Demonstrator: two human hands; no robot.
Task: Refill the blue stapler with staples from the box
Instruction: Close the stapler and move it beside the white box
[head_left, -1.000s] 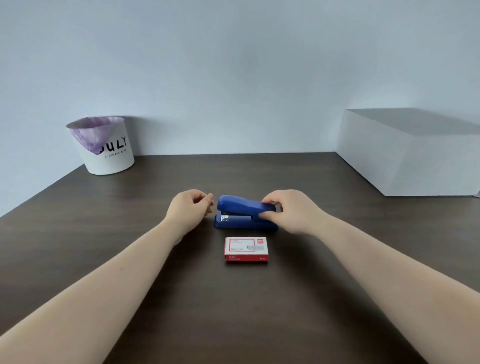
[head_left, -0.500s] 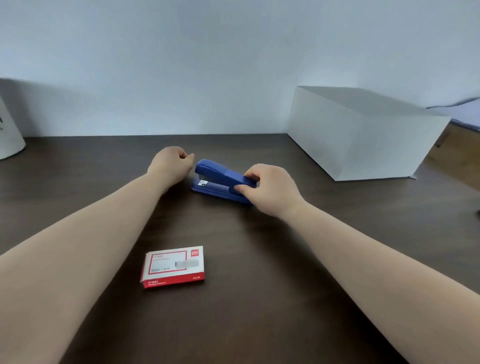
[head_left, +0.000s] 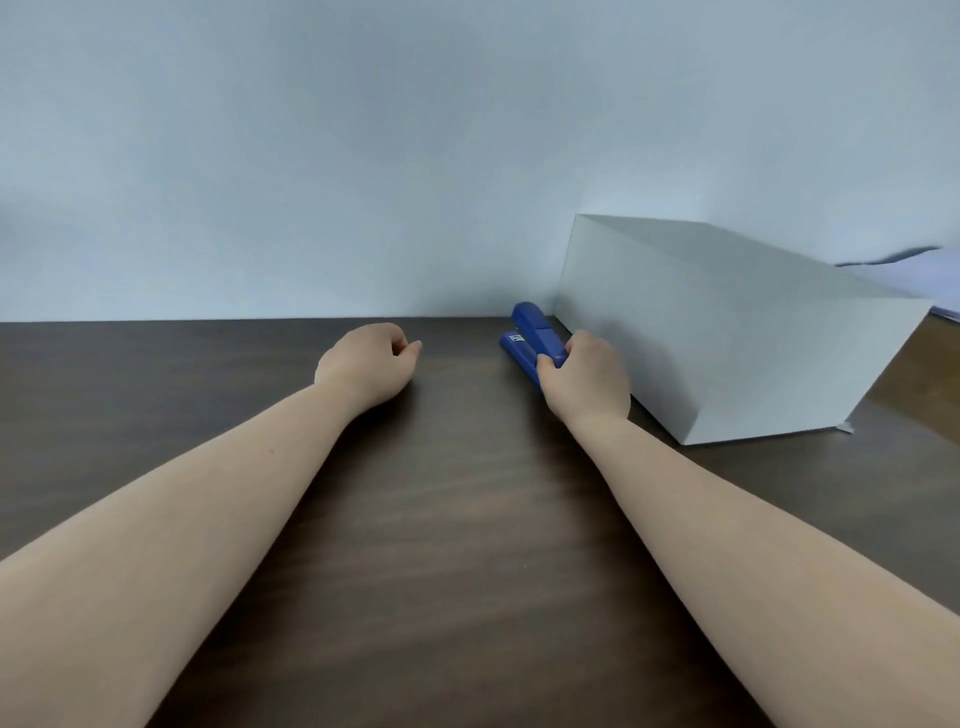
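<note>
The biggest thing near me is the white box (head_left: 727, 332), standing on the bench (head_left: 457, 519) just to the right of my right hand (head_left: 584, 376). That is what I judge most likely to cause trouble: the blue stapler (head_left: 532, 335) lies close beside its near wall, and when I swing the stapler's top open or turn it, my knuckles or the lid could knock against that wall and jolt the stapler out of my hold. It also crowds any approach from the right.

The bench itself is dark wood, bare in front of me between my forearms. The staple box is not in view from here, so I would have to look for it before I can load anything; reaching for it blind could send it sliding.

My right hand's fingers (head_left: 550, 364) are closed around the stapler's near end, holding it low on the bench, its nose pointing away from me. A grip this far back gives little control of the nose.

My left hand (head_left: 366, 364) rests on the bench well apart from the stapler, fingers curled in loosely, holding nothing I can see.
</note>
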